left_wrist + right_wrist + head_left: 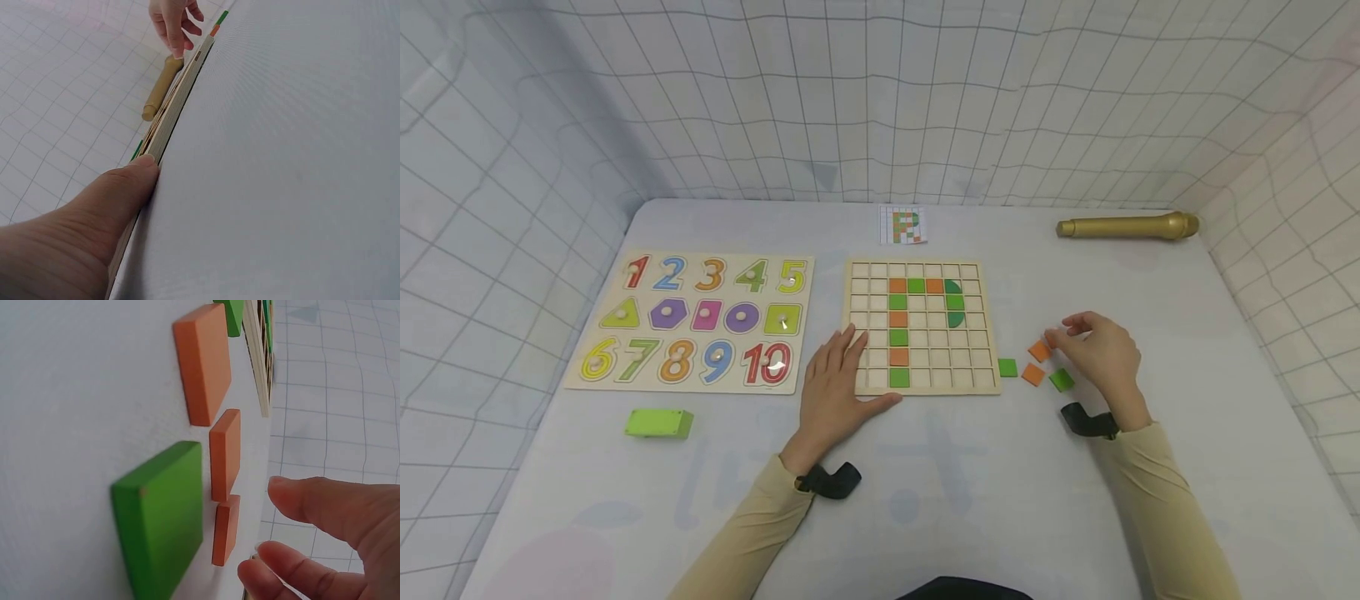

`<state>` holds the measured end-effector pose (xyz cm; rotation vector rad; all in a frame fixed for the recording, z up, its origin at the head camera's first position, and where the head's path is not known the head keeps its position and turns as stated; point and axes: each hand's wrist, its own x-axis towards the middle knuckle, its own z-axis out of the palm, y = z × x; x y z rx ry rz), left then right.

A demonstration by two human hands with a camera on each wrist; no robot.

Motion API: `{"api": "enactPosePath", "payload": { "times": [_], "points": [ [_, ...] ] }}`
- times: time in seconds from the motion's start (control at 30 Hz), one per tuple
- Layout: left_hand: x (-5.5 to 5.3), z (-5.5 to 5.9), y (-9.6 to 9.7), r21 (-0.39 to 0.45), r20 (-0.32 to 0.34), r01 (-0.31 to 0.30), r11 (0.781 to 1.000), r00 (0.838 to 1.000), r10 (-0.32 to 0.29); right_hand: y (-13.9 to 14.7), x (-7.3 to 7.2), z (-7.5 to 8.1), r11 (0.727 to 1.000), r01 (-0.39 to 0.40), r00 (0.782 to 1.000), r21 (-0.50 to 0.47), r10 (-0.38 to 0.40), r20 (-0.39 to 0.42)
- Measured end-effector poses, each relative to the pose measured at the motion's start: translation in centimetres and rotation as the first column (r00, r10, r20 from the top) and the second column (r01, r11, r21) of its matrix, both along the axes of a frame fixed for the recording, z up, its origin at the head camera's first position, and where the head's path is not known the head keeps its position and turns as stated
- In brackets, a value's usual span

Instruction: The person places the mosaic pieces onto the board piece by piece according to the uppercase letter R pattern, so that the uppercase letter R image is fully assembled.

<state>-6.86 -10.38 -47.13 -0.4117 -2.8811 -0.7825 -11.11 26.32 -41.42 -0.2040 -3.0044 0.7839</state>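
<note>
A white tabletop (910, 533) stands between pale walls (925, 92) marked with a grid of lines. In its middle lies a wooden grid board (938, 358), on which orange, green and dark green tiles (898, 337) make an upright column with a bend at the top right. The left hand (831, 392) rests across the left side of this board, its fingers rather straight and the thumb against the near edge, probably so that the board does not slide; it grasps nothing. The right hand (1097, 354) is just above the loose orange tiles (1032, 374), with the thumb and fingers a little apart, and I see nothing held between them. The loose green tiles (1062, 380) lie near too, all to the right of the board, it seems for easy reach of this hand. A small patterned card (903, 225) is beyond the far edge, perhaps there to be seen without hindrance. A number board (655, 332), a green block (655, 423) and a gold microphone (1127, 226) lie apart, seemingly out of the way.
</note>
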Motion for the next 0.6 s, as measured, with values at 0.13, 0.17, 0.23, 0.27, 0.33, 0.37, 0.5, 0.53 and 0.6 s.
{"api": "enactPosePath", "payload": {
  "times": [0.13, 0.17, 0.23, 0.27, 0.33, 0.37, 0.5, 0.53, 0.6],
  "points": [
    [0.02, 0.02, 0.01, 0.002, -0.009, 0.000, 1.000, 1.000, 0.000, 0.02, 0.06, 0.13, 1.000, -0.001, 0.998, 0.026, -0.001, 0.069],
    [0.02, 0.04, 0.02, 0.003, -0.010, 0.001, 1.000, 1.000, -0.001, 0.03, 0.08, 0.13, 0.999, -0.003, 0.997, 0.032, 0.000, 0.078],
    [0.03, 0.06, 0.03, 0.007, -0.014, 0.001, 1.000, 1.000, -0.001, 0.06, 0.11, 0.05, 0.999, -0.005, 0.996, 0.042, 0.002, 0.092],
    [0.04, 0.06, 0.03, 0.008, -0.013, 0.001, 1.000, 1.000, -0.001, 0.08, 0.14, -0.01, 0.999, -0.006, 0.995, 0.044, 0.002, 0.096],
    [0.05, 0.06, 0.04, 0.007, -0.013, 0.001, 1.000, 1.000, 0.000, 0.11, 0.16, -0.14, 0.999, -0.005, 0.995, 0.050, 0.000, 0.103],
    [0.06, 0.07, 0.04, 0.008, -0.012, 0.000, 1.000, 1.000, 0.000, 0.11, 0.16, -0.20, 0.999, -0.003, 0.994, 0.049, -0.002, 0.107],
    [0.07, 0.09, 0.04, 0.008, -0.006, 0.000, 1.000, 1.000, 0.000, 0.16, -0.03, -0.38, 1.000, -0.013, 0.993, 0.028, 0.010, 0.119],
    [0.06, 0.09, 0.03, 0.009, -0.004, -0.001, 1.000, 1.000, 0.001, 0.18, -0.13, -0.38, 1.000, -0.020, 0.992, 0.015, 0.018, 0.124],
    [0.06, 0.09, 0.02, 0.008, 0.000, -0.001, 1.000, 1.000, 0.001, 0.25, -0.37, -0.34, 0.999, -0.036, 0.989, -0.016, 0.038, 0.141]
  ]
}}
